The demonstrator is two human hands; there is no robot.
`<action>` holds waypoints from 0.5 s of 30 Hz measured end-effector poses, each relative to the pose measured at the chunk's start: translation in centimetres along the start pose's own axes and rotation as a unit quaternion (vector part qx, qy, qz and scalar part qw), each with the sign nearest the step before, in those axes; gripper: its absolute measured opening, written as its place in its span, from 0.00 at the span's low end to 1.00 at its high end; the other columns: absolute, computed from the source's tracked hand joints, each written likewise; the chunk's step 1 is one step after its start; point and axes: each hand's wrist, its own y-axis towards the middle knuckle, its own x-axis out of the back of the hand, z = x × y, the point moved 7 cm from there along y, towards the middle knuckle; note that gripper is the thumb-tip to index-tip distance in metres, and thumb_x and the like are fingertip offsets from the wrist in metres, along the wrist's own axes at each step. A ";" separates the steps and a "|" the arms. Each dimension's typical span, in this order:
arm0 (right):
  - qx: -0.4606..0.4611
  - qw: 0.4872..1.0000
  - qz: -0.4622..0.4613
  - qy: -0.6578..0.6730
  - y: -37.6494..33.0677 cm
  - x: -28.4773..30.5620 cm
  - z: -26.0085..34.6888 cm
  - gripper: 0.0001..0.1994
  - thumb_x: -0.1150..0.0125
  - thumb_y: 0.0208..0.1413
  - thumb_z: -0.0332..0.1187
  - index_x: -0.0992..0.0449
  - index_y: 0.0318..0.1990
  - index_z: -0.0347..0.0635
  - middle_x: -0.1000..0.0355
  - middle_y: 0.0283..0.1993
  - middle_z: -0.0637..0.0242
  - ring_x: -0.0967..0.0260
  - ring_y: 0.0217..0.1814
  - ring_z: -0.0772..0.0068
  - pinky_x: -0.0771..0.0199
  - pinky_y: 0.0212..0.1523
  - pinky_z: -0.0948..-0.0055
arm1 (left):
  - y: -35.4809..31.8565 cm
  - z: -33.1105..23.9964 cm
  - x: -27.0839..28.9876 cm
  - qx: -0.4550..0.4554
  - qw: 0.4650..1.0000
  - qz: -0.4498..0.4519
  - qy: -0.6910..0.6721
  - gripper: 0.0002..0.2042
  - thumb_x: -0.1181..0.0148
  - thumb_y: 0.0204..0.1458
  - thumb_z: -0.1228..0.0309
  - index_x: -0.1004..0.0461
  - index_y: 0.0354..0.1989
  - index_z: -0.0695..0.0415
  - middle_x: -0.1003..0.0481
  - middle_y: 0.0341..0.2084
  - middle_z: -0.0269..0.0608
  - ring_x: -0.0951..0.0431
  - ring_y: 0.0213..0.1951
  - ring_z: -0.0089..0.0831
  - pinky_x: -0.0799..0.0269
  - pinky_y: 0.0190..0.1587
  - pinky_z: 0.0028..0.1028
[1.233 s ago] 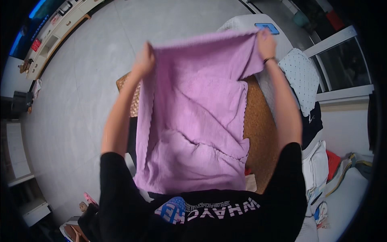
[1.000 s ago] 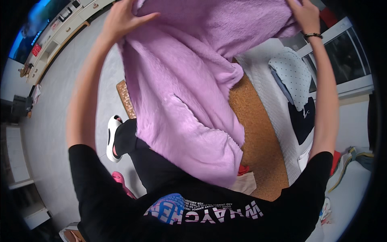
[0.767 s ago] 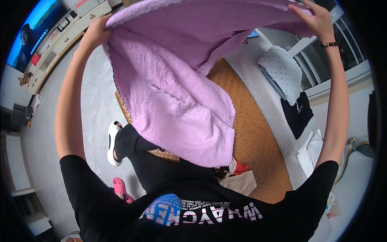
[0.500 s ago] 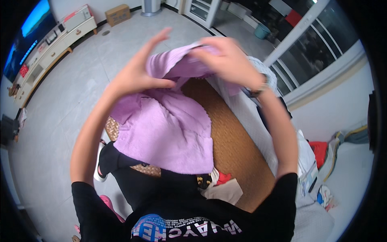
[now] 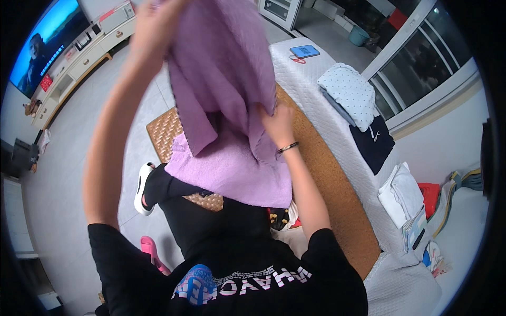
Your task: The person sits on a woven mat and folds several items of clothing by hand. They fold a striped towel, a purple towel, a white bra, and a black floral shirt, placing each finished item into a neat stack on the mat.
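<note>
At the far left, the television (image 5: 45,45) is lit above the long white cabinet (image 5: 86,64), and lower down the white slip-on shoe (image 5: 142,188) and pink slipper (image 5: 152,254) stand on the floor. The left hand (image 5: 162,23) has risen from near the middle to the upper edge of view; half a second ago its thumb and fingers were spread apart, and now it holds up the lilac blanket (image 5: 219,58), though blur and the cut-off hide how tightly its fingers close. The blanket now hangs in a tall fold from that hand, its paler lower part lying across the rattan panel (image 5: 161,134) and the black trousers (image 5: 211,226). The right hand (image 5: 278,125), then level with the other, has come down to the blanket's right edge, its fingers curled narrowly around the cloth, beside the left edge of the brown mat (image 5: 321,174). Farther right, the phone (image 5: 304,51), covered then, shows near the far end of the white quilted couch cover (image 5: 300,79); the dotted garment (image 5: 348,92), black garment (image 5: 373,143) and folded white clothes (image 5: 401,194) lie along its right edge.
</note>
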 end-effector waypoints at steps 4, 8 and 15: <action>-0.073 0.994 0.074 -0.024 0.0 -1.6 -8.8 0.15 0.45 0.51 0.26 0.25 0.47 0.36 0.24 0.44 0.55 0.28 0.49 0.57 0.31 0.51 0.67 | -3.2 -7.8 3.7 -0.053 0.970 -0.239 -0.011 0.34 0.39 0.52 0.51 0.41 0.58 0.64 0.35 0.51 0.53 0.31 0.50 0.43 0.33 0.52 0.40; -0.092 0.962 -0.005 0.258 0.3 -0.6 -12.4 0.20 0.58 0.51 0.18 0.30 0.52 0.32 0.30 0.50 0.64 0.34 0.52 0.73 0.35 0.55 0.73 | -2.7 -9.8 7.0 -0.193 0.972 -0.127 0.030 0.31 0.40 0.53 0.51 0.37 0.55 0.64 0.32 0.49 0.50 0.29 0.49 0.37 0.33 0.52 0.34; -0.010 0.861 0.475 -0.182 -7.8 8.4 -1.2 0.33 0.32 0.45 0.50 0.28 0.53 0.33 0.26 0.47 0.47 0.26 0.50 0.57 0.30 0.54 0.69 | -13.3 -0.1 15.5 -0.093 0.871 0.193 0.442 0.51 0.26 0.29 0.49 0.43 0.64 0.58 0.35 0.58 0.48 0.34 0.58 0.42 0.40 0.60 0.38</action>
